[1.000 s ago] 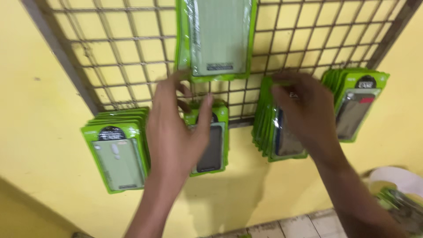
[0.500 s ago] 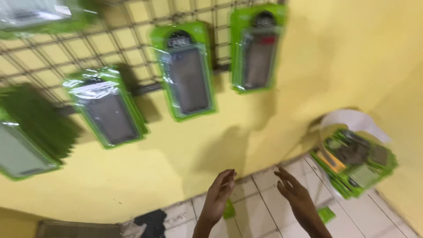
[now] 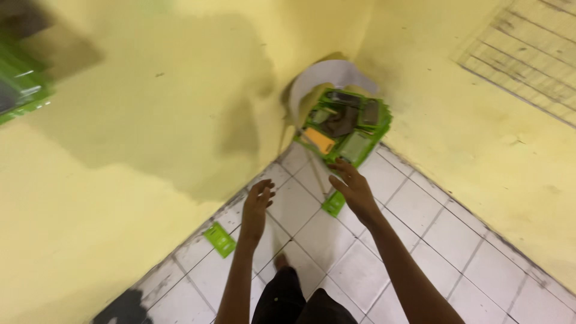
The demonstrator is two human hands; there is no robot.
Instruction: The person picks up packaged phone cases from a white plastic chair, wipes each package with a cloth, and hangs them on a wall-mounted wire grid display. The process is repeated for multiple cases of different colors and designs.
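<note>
Seen from the head camera, looking down into a corner where two yellow painted walls (image 3: pixel 150 120) meet over a white tiled floor (image 3: pixel 432 240). The right hand (image 3: pixel 355 191) is stretched forward, palm down, its fingers (image 3: pixel 342 170) loosely spread and holding nothing; the fingertips are just short of a heap of green packaged phone cases (image 3: pixel 348 123), which is piled on a white plastic chair (image 3: pixel 327 78) set in the corner. One orange flat pack (image 3: pixel 318 141) lies at the near edge of the heap. The left hand (image 3: pixel 257 207) hangs lower and to the left, its fingers (image 3: pixel 264 193) slightly curled and apart, empty. A small green pack (image 3: pixel 334 203) lies on the floor just below the right hand, and another green pack (image 3: pixel 219 239) lies on the floor beside the left wall, near the left forearm. Blurred green packs (image 3: pixel 21 90) hang at the far left edge.
</note>
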